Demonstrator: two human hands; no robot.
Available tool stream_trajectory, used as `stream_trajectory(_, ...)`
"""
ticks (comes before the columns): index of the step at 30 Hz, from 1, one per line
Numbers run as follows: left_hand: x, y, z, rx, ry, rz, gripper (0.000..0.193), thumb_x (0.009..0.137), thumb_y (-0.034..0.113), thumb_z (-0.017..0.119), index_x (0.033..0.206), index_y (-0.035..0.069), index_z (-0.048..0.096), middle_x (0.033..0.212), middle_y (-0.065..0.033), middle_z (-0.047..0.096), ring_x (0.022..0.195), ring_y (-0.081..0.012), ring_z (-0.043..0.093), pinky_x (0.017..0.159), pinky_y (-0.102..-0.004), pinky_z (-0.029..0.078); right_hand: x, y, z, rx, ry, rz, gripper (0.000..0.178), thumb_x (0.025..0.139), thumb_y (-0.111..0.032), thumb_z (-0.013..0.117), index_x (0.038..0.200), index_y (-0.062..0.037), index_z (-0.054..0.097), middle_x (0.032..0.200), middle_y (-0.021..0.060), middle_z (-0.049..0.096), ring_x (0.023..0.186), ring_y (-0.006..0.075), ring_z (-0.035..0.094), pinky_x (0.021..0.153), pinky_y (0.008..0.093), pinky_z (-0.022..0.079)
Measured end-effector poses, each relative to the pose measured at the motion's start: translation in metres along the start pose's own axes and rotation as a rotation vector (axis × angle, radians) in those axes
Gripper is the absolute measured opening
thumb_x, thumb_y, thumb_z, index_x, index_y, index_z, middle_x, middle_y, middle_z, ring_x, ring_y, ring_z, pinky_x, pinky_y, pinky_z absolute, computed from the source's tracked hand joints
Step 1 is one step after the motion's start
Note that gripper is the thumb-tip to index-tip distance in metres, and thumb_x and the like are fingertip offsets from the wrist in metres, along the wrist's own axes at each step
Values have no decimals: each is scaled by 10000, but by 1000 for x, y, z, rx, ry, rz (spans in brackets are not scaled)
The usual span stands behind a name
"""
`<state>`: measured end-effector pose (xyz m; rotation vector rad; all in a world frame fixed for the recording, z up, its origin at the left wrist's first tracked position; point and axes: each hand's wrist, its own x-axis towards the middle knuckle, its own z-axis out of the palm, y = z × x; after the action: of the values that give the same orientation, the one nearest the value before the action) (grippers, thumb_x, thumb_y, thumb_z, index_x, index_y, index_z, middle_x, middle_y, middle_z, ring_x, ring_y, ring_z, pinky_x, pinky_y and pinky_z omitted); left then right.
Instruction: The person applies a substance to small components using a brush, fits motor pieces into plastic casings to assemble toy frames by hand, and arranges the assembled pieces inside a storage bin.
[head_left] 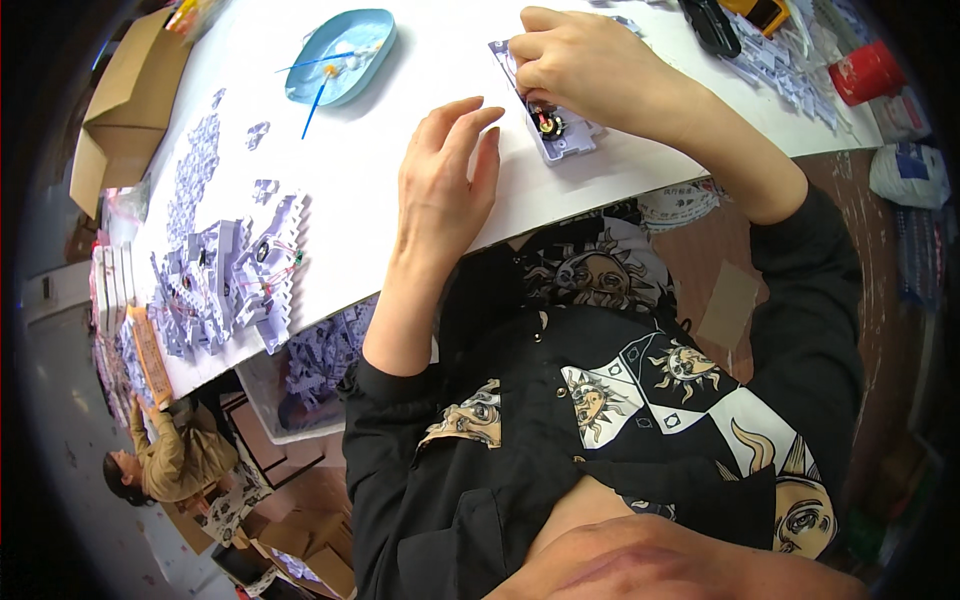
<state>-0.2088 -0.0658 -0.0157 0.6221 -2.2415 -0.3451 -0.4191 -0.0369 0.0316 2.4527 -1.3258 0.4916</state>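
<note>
A long, pale lavender plastic housing [566, 143] lies on the white table with a small round black and gold part [548, 122] and a bit of red inside it. Above the housing is my right hand [590, 65], its fingers curled and closed down at it; whatever they pinch is hidden beneath them. To the left, my left hand [445, 180] is raised with thumb and fingers apart and nothing between them. It is beside the housing without touching it.
A blue dish [345, 60] holding thin blue sticks stands at the far left. Heaped lavender housings with wires [230, 275] lie on the table's left, small lavender parts [195, 175] behind them. More parts and a red container [865, 73] are far right. A co-worker [185, 460] is at lower left.
</note>
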Motion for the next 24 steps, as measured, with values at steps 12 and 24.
stream_trajectory(12,6,4,-2,28,10,-7,212,862,3,657,1067,52,679,1107,-120,659,975,-283,667,801,-353,539,8,17,12,-25,-48,-170,73,714,-110,693,726,-55,648,819,11,588,920,165,571,770,299,522)
stream_trajectory(24,28,11,2,-248,-4,-284,204,889,86,677,1078,12,682,1000,-112,692,914,-184,675,795,-300,526,-10,52,20,598,43,227,86,856,-139,657,887,-59,648,876,13,598,864,140,552,801,288,458)
